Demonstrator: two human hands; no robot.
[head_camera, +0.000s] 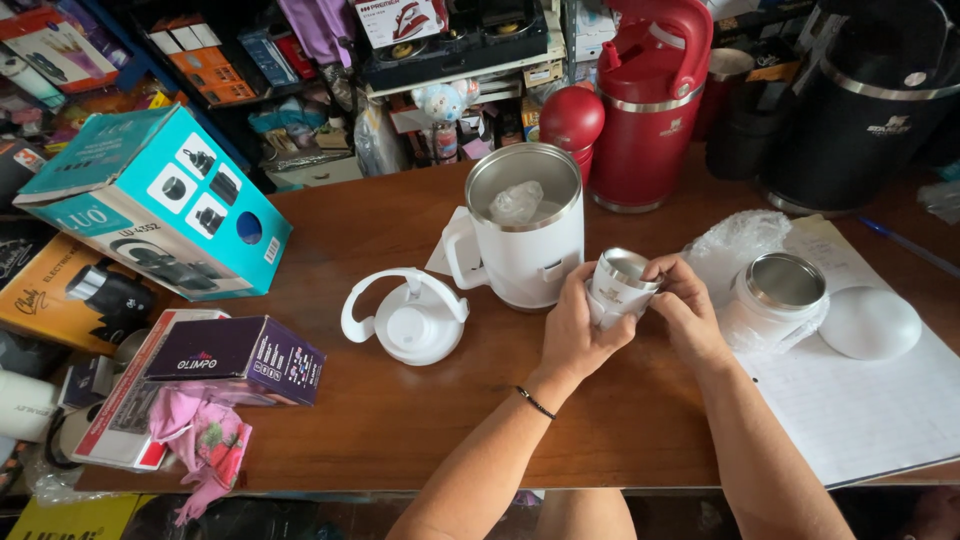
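Above the wooden table (400, 420), left hand (572, 335) and right hand (688, 310) both gripping small white cup (620, 285)

Both hands, left hand (572, 335) and right hand (688, 312), close around a small white cup (620, 285) with a steel-lined mouth, held just above the brown tabletop (420, 420), the right fingers at its rim. Just behind it stands a large white jug (520, 245), open at the top with crumpled plastic inside, and its white handled lid (408, 318) lies to the left. To the right, a second small white cup (780, 300) sits in clear wrap beside a white domed cap (870, 323) on a sheet of paper (860, 410), while a teal box (150, 205) and a purple box (240, 358) lie far left.
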